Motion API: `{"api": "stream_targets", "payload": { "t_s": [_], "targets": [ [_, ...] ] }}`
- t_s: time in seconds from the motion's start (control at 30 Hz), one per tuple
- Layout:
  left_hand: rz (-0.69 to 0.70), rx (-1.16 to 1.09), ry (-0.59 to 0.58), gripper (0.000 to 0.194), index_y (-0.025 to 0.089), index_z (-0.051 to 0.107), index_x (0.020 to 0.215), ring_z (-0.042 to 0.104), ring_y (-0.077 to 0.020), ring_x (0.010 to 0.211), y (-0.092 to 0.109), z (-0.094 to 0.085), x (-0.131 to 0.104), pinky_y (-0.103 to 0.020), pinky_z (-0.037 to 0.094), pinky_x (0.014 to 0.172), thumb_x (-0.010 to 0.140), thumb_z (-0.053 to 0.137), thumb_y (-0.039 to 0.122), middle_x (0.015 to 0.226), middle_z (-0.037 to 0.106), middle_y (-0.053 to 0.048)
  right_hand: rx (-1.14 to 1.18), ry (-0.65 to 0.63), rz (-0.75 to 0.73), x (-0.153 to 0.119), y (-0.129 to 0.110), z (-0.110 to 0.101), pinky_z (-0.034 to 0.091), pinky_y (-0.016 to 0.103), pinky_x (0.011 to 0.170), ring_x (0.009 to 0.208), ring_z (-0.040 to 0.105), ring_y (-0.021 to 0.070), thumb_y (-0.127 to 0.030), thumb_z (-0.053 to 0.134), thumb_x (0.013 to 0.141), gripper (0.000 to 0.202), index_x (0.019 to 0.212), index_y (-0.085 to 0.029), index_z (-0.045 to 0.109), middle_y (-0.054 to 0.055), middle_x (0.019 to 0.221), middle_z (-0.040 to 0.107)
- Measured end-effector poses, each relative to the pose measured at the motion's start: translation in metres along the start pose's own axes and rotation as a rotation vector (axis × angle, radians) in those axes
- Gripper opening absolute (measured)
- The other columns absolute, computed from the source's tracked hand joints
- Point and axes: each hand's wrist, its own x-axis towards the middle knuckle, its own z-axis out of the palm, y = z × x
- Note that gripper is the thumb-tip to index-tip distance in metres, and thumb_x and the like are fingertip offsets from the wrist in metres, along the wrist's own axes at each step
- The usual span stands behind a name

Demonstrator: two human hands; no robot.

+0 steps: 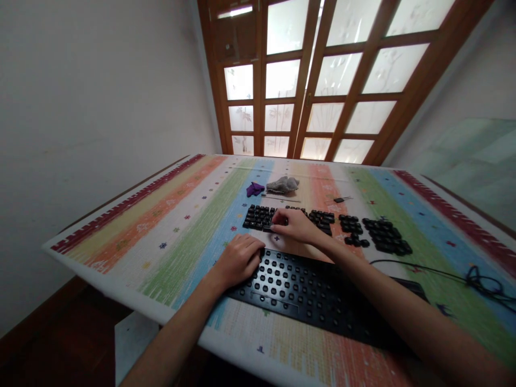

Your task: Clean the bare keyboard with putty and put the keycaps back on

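Note:
A black keyboard base point(298, 282) stripped of its keycaps lies at an angle near the table's front edge. My left hand point(242, 257) is closed over its far left corner, the fingertips bent at the rim. Beyond the base, the loose black keycaps point(258, 216) are laid out in keyboard order. My right hand point(296, 224) reaches over the base to the near side of these keycaps. Its thumb and forefinger are pinched together on a dark keycap point(272, 228), which is partly hidden. The right forearm covers part of the base.
A purple cloth point(255, 188) and a grey cloth point(283, 185) lie behind the keycaps, with a thin rod point(284, 200) before them. A small black tool point(339, 200) is farther right. More keycaps point(387, 235) and a coiled cable point(479, 282) lie on the striped tablecloth point(189, 236).

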Motion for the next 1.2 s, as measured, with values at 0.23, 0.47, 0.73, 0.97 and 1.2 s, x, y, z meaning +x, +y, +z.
{"api": "stream_targets", "payload": {
  "t_s": [0.23, 0.47, 0.73, 0.97, 1.2],
  "targets": [
    [-0.028, -0.029, 0.043, 0.028, 0.016, 0.058, 0.121, 0.064, -0.0250, 0.097, 0.000, 0.000, -0.001, -0.042, 0.050, 0.088, 0.095, 0.047, 0.015, 0.105, 0.070, -0.010, 0.067, -0.081, -0.041, -0.046, -0.022, 0.016, 0.044, 0.026, 0.070, 0.075, 0.059, 0.0147, -0.012, 0.076, 0.072, 0.019, 0.088, -0.018, 0.068, 0.001, 0.083, 0.068],
    [-0.017, -0.066, 0.030, 0.025, 0.018, 0.059, 0.117, 0.065, -0.0242, 0.097, 0.004, 0.000, 0.000, -0.041, 0.051, 0.087, 0.095, 0.049, 0.015, 0.105, 0.071, -0.009, 0.045, -0.048, -0.066, -0.053, -0.022, 0.022, 0.046, 0.030, 0.077, 0.084, 0.062, 0.0183, -0.010, 0.078, 0.072, 0.019, 0.088, -0.018, 0.070, 0.003, 0.087, 0.070],
    [-0.012, -0.105, 0.016, 0.028, 0.020, 0.060, 0.119, 0.065, -0.0230, 0.099, 0.006, -0.004, 0.002, -0.040, 0.051, 0.089, 0.094, 0.048, 0.013, 0.107, 0.071, -0.008, 0.022, -0.025, -0.094, -0.051, -0.024, 0.028, 0.046, 0.032, 0.077, 0.086, 0.062, 0.0194, -0.013, 0.080, 0.074, 0.017, 0.088, -0.019, 0.073, 0.004, 0.086, 0.071],
    [-0.013, -0.096, 0.019, 0.021, 0.019, 0.062, 0.111, 0.065, -0.0232, 0.095, 0.006, -0.004, 0.002, -0.040, 0.050, 0.086, 0.095, 0.049, 0.014, 0.103, 0.072, -0.007, -0.024, -0.007, -0.080, -0.051, -0.030, 0.028, 0.046, 0.033, 0.076, 0.083, 0.060, 0.0204, -0.014, 0.082, 0.073, 0.011, 0.080, -0.019, 0.075, 0.005, 0.081, 0.070],
    [-0.010, -0.098, 0.027, 0.021, 0.019, 0.064, 0.108, 0.064, -0.0227, 0.094, 0.007, -0.002, 0.001, -0.039, 0.050, 0.086, 0.095, 0.049, 0.015, 0.101, 0.071, -0.007, 0.008, 0.073, -0.042, -0.055, -0.029, 0.033, 0.045, 0.031, 0.072, 0.079, 0.060, 0.0193, -0.015, 0.083, 0.071, 0.011, 0.077, -0.021, 0.076, 0.004, 0.077, 0.067]
  ]
}}
